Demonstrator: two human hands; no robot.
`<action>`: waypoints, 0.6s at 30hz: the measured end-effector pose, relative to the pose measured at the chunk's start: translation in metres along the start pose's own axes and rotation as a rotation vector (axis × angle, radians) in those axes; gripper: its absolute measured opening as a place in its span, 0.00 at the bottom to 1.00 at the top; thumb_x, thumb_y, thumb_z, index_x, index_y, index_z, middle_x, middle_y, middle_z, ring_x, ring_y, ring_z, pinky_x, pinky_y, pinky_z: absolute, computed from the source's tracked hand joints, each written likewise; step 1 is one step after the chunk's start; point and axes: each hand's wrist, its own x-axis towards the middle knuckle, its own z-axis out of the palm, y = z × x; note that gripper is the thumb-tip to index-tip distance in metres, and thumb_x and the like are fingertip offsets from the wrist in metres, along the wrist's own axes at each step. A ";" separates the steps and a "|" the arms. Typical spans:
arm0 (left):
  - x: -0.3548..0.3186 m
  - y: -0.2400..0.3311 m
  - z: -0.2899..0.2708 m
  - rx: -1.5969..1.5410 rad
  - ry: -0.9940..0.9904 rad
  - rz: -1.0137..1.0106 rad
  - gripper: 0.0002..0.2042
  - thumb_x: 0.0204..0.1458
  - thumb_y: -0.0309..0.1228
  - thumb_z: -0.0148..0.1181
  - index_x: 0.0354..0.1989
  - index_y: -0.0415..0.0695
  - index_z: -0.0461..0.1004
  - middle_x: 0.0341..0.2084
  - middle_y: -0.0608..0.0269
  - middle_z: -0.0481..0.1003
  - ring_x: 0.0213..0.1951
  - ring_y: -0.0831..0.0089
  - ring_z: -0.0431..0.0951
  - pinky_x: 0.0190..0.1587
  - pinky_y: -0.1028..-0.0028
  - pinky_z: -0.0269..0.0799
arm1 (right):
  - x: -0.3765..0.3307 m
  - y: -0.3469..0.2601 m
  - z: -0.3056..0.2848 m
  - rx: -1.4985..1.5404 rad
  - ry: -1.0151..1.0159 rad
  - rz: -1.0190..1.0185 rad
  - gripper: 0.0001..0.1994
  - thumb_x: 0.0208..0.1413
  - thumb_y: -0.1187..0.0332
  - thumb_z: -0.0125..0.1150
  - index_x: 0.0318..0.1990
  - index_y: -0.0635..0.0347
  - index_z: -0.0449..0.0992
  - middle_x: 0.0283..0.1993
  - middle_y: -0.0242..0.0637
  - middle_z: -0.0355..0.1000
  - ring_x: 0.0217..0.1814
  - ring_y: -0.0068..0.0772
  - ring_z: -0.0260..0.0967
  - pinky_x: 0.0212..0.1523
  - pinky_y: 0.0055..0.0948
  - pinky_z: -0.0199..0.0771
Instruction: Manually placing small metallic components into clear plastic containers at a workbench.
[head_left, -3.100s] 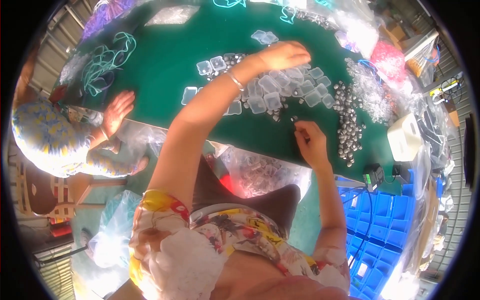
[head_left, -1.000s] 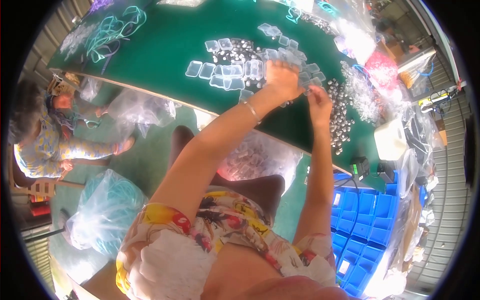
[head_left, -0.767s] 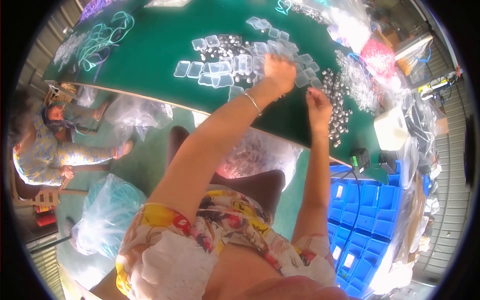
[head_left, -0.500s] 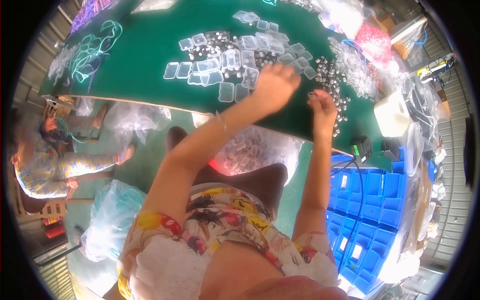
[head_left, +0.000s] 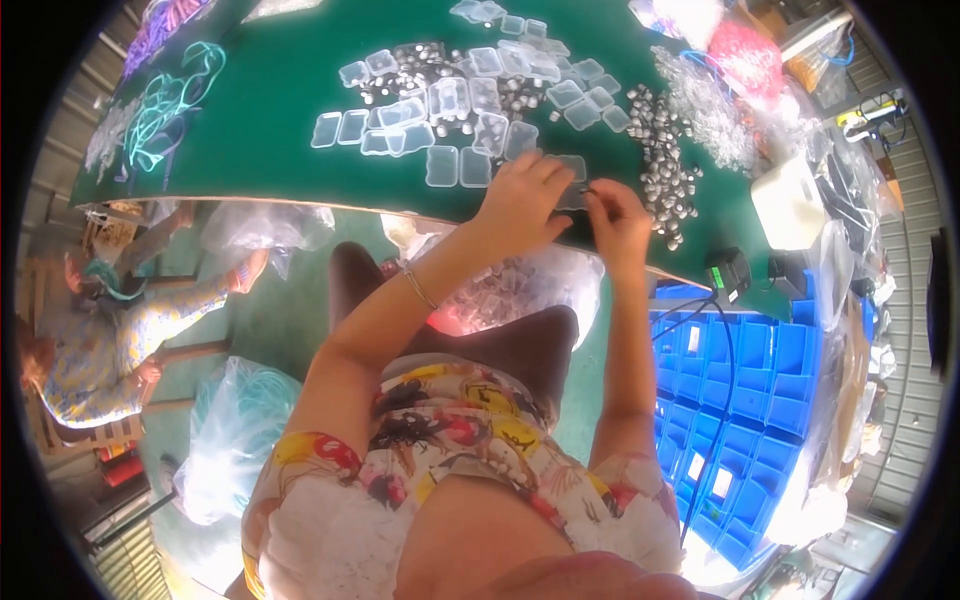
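At the near edge of the green table, my left hand (head_left: 525, 202) has its fingers bent over the left side of a small clear plastic box (head_left: 574, 168), with the thumb below. My right hand (head_left: 618, 222) comes up on the box's right side. Its thumb and forefinger pinch a small dark piece (head_left: 588, 190) over the box; its exact kind is too small to tell. Several similar clear boxes (head_left: 442, 167) lie just left of my hands. A pile of small silver-and-dark metal pieces (head_left: 662, 165) spreads to the right of my right hand.
Green cords (head_left: 165, 110) lie at the table's left. Clear plastic bits (head_left: 708, 110), a pink bag (head_left: 745, 62) and a white container (head_left: 785, 205) line the right. Blue bins (head_left: 735, 390) stand below right. Another person (head_left: 100, 340) sits at the left, beside a bag of green cord (head_left: 235, 430).
My right hand has moved left from the metal pile, bringing a small piece. My left hand has come down to a clear box now lying between both hands. The view has shifted slightly.
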 end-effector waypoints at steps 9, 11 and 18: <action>-0.004 0.000 0.010 -0.132 0.042 -0.101 0.26 0.38 0.29 0.70 0.51 0.46 0.73 0.42 0.60 0.76 0.48 0.58 0.72 0.50 0.59 0.67 | 0.004 -0.011 -0.001 -0.358 -0.039 -0.156 0.09 0.44 0.70 0.70 0.35 0.53 0.80 0.36 0.32 0.76 0.39 0.41 0.73 0.37 0.38 0.70; -0.005 -0.002 0.010 -0.106 0.056 -0.079 0.25 0.38 0.29 0.71 0.50 0.47 0.73 0.42 0.61 0.77 0.48 0.59 0.72 0.49 0.59 0.67 | 0.011 -0.005 -0.021 -0.407 0.052 -0.286 0.08 0.44 0.70 0.70 0.33 0.55 0.80 0.35 0.32 0.77 0.37 0.41 0.74 0.35 0.37 0.70; -0.009 -0.008 0.016 -0.067 0.067 -0.030 0.21 0.39 0.30 0.71 0.45 0.49 0.77 0.44 0.68 0.77 0.47 0.62 0.72 0.49 0.61 0.67 | 0.002 0.018 -0.066 -1.149 0.079 -0.127 0.06 0.42 0.62 0.70 0.31 0.41 0.81 0.35 0.22 0.76 0.42 0.30 0.71 0.45 0.41 0.58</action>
